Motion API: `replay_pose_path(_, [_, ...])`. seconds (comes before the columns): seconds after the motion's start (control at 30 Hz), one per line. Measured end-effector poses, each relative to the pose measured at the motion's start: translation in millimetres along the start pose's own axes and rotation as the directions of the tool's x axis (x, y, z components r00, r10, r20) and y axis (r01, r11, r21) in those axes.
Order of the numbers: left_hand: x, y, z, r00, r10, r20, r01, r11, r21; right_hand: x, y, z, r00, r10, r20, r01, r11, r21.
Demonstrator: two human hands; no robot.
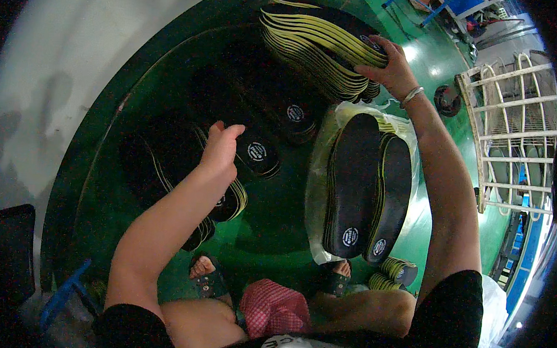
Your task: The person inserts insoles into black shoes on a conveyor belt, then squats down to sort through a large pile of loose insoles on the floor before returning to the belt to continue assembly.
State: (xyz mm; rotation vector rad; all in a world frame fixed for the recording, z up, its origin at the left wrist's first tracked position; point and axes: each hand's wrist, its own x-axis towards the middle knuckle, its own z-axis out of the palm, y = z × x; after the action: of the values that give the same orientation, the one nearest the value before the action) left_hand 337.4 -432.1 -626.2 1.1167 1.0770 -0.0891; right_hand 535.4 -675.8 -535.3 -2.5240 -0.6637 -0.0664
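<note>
My right hand (394,70) grips the near end of a fanned stack of black insoles with yellow-green edges (323,47), fingers on top and thumb against the layered side. My left hand (220,152) is closed over the dark insole stacks at the left, one of which is a black stack (230,203) under the wrist. Its thumb shows, but most fingers are curled out of sight, and what they hold, if anything, is hidden. Just right of that hand lies another black insole stack (256,151) with a round white print. Farther back is one more stack (295,114).
Two upright insole stacks (353,184) stand in a clear plastic bag (316,239) at centre right. Smaller insole bundles (396,275) lie beside my knee. A white metal rack (514,129) stands right. The floor (269,230) is green; a blue-framed item (64,295) is at lower left.
</note>
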Motion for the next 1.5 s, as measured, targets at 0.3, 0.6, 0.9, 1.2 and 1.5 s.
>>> replay_pose_path(0.3, [-4.9, 3.9, -2.8, 0.997, -0.063, 0.039, 0.063, 0.998, -0.007, 22.3, -27.9, -9.8, 0.989, 0.147, -0.015, -0.134, 0.939, 0.316])
replay_pose_path(0.6, [-9.5, 5.7, -6.9, 0.99, -0.007, 0.139, 0.022, 0.994, -0.107, 1.7, -47.7, 19.7, 0.998, -0.024, 0.058, 0.039, 0.961, -0.273])
replay_pose_path(0.9, [-19.3, 18.1, -15.9, 0.993, 0.056, 0.104, -0.054, 0.998, -0.021, 22.3, -30.6, 11.9, 0.982, 0.039, 0.184, -0.005, 0.983, -0.184])
replay_pose_path(1.2, [-25.5, 62.4, -141.0, 0.718, 0.695, -0.03, -0.669, 0.702, 0.242, 24.3, -11.9, 17.7, 0.994, -0.093, 0.055, 0.099, 0.989, -0.107])
replay_pose_path(1.5, [36.6, -26.7, -306.6, 0.935, 0.025, -0.354, -0.061, 0.994, -0.091, -13.7, -28.6, 8.9, 0.875, -0.395, -0.279, 0.348, 0.915, -0.203])
